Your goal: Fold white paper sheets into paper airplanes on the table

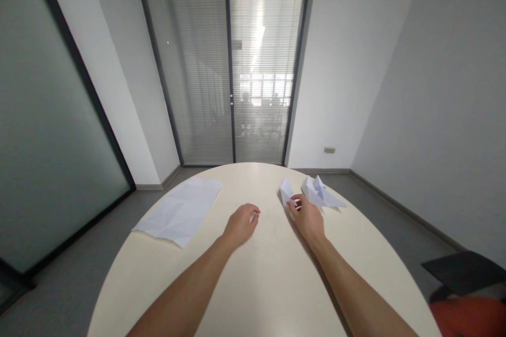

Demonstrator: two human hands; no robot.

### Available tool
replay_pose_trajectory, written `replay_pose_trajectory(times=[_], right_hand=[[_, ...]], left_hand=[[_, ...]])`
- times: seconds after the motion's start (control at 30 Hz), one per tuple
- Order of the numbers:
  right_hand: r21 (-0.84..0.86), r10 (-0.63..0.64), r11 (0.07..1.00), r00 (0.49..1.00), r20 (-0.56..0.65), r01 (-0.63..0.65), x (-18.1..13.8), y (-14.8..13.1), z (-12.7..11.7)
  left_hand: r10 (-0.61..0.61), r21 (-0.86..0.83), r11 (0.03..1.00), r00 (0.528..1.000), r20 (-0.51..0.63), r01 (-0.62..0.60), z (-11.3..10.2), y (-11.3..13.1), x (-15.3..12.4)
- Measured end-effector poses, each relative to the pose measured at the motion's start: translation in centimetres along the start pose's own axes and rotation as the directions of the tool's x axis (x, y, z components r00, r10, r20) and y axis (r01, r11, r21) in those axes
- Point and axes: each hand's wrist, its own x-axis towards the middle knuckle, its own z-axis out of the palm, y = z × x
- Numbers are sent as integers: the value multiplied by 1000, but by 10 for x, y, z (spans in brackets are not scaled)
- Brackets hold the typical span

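Paper fold (286, 191) lies just ahead of our right hand (309, 219), pinched between thumb and forefinger, long axis pointing away. Our left hand (240, 225) loosely curled, empty, on table (256, 284), farther off. Second folded shape (321, 193) just right; flat sheet (179, 211) well left.

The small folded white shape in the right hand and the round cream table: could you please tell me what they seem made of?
The small folded white shape, pinched by the right hand, looks like thin matte paper: sharp creases, standing flaps. The round cream table seems smooth laminate or painted board: soft sheen, no grain.
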Motion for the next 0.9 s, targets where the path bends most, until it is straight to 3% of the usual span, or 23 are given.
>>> replay_pose_trajectory(times=[0.47, 0.9], right_hand=[[-121, 216, 968, 974, -61, -222, 4, 5, -11], [-142, 276, 948, 959, -69, -284, 7, 12, -14]], left_hand=[[2, 40, 999, 999, 44, -4, -2, 3, -1], [2, 41, 999, 999, 54, -4, -4, 6, -1]])
